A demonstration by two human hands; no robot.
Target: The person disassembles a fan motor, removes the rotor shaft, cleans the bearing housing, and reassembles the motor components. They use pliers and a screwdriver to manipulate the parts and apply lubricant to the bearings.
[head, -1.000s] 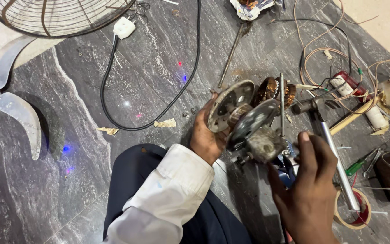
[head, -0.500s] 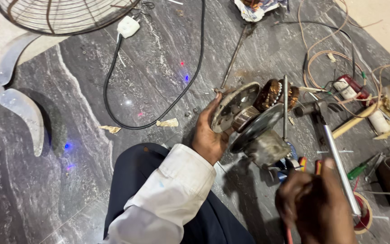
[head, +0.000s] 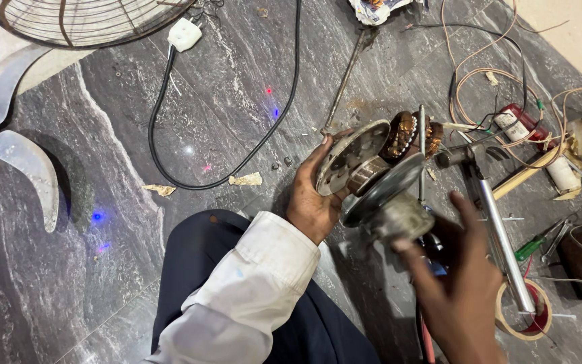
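The dismantled fan motor (head: 378, 175), a grey metal assembly of round end plates with copper-wound coils showing between them, is held up above the dark marbled stone floor (head: 102, 269), in front of the person's knee; it looks heavy and rigid for its size, with hard metal edges and possibly greasy faces, while the exposed copper windings (head: 402, 135) look like the one delicate part, so the plate rims and the grey housing seem the safer places to grip, not the coils; the left hand (head: 311, 202), in a white sleeve, grasps it from the left, its fingers wrapped around the rim of the pale round end plate (head: 350, 156), thumb at the upper edge; the right hand (head: 459, 296) comes up from below right, fingers spread and loosely curled, fingertips touching or just beside the grey cylindrical housing (head: 402, 219) at the motor's lower end; whether they actually press on it I cannot tell, since the hand is blurred; a long metal-shafted tool (head: 500, 236) lies on the floor just to the right of that hand, near a roll of tape (head: 523, 311); a translucent fan blade (head: 15, 155) lies well apart at the left.
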